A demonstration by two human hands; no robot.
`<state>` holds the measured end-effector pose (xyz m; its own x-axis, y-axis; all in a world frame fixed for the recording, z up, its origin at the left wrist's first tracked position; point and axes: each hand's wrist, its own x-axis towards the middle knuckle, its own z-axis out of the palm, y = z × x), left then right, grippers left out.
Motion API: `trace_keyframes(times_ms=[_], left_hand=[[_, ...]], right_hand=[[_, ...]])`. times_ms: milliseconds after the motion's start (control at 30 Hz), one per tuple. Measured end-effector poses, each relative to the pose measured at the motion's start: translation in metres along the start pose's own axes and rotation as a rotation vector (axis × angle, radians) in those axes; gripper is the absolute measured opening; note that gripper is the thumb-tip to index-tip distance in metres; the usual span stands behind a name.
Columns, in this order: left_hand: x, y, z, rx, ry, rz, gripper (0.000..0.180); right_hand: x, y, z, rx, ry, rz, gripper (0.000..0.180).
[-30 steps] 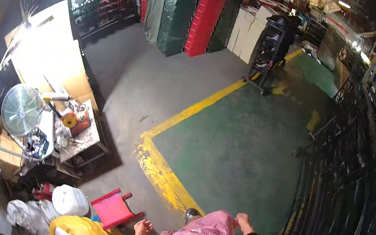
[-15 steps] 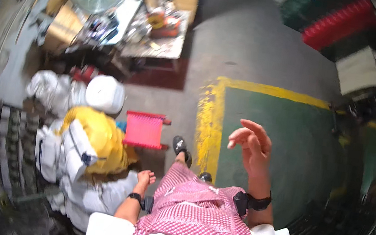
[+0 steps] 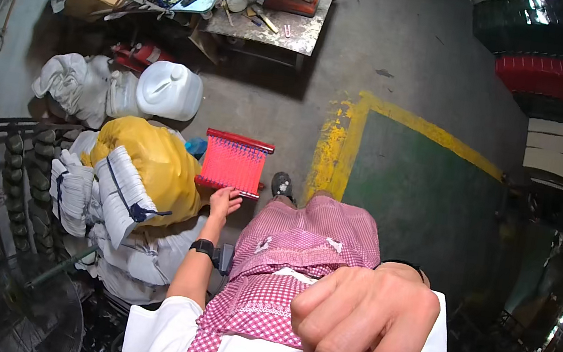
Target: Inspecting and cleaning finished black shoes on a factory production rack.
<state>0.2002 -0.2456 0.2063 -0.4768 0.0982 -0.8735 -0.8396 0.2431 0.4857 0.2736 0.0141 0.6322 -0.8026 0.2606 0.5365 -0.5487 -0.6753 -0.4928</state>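
My left hand [image 3: 224, 202] reaches forward at the near edge of a low red stool [image 3: 234, 164] with a woven strap seat. Its fingers are apart with nothing in them; whether they touch the stool's rail I cannot tell. Large in front of my chest, close to the camera, my right hand [image 3: 365, 321] is curled with its knuckles up. Its palm and fingertips are hidden, so anything inside does not show. I wear a red-and-white checked apron [image 3: 306, 259] over a white shirt.
Left of the stool lie a yellow sack [image 3: 147, 161], bundles of white cloth [image 3: 124, 197] and a white jerrycan [image 3: 170, 90]. A cluttered worktable [image 3: 291, 33] with an orange tool stands ahead. Yellow floor lines [image 3: 431, 134] border a green area to the right.
My right hand has come up and back toward the camera, and its fingers have curled in. My left hand has moved forward to the stool. The view has turned slightly.
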Motion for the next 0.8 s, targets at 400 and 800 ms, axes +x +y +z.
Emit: trace_keyframes(times_ms=[400, 800], left_hand=[[0.021, 0.028, 0.023, -0.029, 0.087, -0.048, 0.034], [0.059, 0.12, 0.13, -0.076, 0.137, -0.041, 0.034]], right_hand=[[0.077, 0.021, -0.058, 0.109, 0.03, -0.494, 0.015], [0.166, -0.091, -0.209, -0.056, -0.066, 0.032, 0.005]])
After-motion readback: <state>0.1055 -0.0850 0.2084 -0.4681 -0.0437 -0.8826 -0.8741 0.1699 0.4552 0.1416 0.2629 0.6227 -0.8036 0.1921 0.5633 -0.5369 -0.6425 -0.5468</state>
